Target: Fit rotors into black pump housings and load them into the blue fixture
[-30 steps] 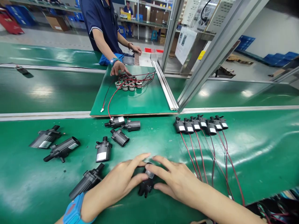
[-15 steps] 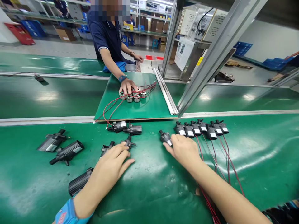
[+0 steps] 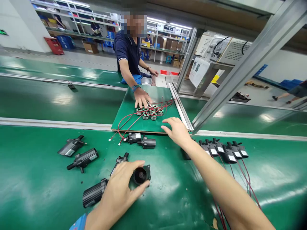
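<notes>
My left hand [image 3: 122,183] has its thumb and fingers around a black pump housing [image 3: 141,175], whose round open end faces up. My right hand [image 3: 176,130] is raised, fingers apart and holding nothing, near the front edge of the green board [image 3: 129,123]. On that board sits a cluster of round metal motor parts [image 3: 153,115] with red wires. Two black pumps [image 3: 147,142] lie just below the board's edge, and several others lie left of and behind my left hand. A row of black pumps [image 3: 229,156] with red wires is on the right, partly behind my right forearm.
Across the board stands a person in a dark shirt [image 3: 129,52], one hand [image 3: 142,97] over the motor parts. A slanted metal post [image 3: 223,83] rises at the right. White rails [image 3: 181,108] run along the board's right edge.
My right hand has left the pump by the row and moved up toward the board, open. My left hand has gripped a housing and turned its open end up. The view has shifted.
</notes>
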`<state>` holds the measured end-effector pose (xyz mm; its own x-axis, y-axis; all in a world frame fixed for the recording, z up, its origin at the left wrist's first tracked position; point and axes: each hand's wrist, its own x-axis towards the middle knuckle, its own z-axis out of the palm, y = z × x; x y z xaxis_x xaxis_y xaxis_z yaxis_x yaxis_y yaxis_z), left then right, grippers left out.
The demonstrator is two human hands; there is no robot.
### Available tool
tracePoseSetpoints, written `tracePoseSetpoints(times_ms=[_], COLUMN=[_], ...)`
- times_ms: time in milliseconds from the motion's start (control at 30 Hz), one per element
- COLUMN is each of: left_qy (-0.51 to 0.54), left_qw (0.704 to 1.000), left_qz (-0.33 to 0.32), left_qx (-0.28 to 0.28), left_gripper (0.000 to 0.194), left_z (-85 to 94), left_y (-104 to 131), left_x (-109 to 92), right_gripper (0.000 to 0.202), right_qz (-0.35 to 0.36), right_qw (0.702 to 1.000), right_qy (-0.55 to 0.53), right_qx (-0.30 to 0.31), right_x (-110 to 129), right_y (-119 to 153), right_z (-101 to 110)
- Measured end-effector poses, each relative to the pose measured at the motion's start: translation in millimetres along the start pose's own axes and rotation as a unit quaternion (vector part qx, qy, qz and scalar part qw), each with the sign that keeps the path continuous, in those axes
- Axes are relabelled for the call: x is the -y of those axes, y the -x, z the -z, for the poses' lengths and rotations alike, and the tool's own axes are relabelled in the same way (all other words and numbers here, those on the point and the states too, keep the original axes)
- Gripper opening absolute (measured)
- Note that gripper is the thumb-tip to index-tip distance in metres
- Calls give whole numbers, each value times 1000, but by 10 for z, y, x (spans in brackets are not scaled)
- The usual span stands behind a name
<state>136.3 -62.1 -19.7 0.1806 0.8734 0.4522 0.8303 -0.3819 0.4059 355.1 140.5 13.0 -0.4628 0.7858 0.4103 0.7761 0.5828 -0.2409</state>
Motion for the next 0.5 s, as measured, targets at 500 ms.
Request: tracePoseSetpoints(times_ms=[500], left_qy=[152], left_qw=[988], left_qz=[13], left_qx=[24], left_gripper=[53], left_z=[-138], left_y=[81], left_x=[-29], right_gripper=[38], right_qz=[-40], right_qw=[997], right_qy=[48], right_qx=[-54], right_x=[484], right_y=[-788], right_z=[-640])
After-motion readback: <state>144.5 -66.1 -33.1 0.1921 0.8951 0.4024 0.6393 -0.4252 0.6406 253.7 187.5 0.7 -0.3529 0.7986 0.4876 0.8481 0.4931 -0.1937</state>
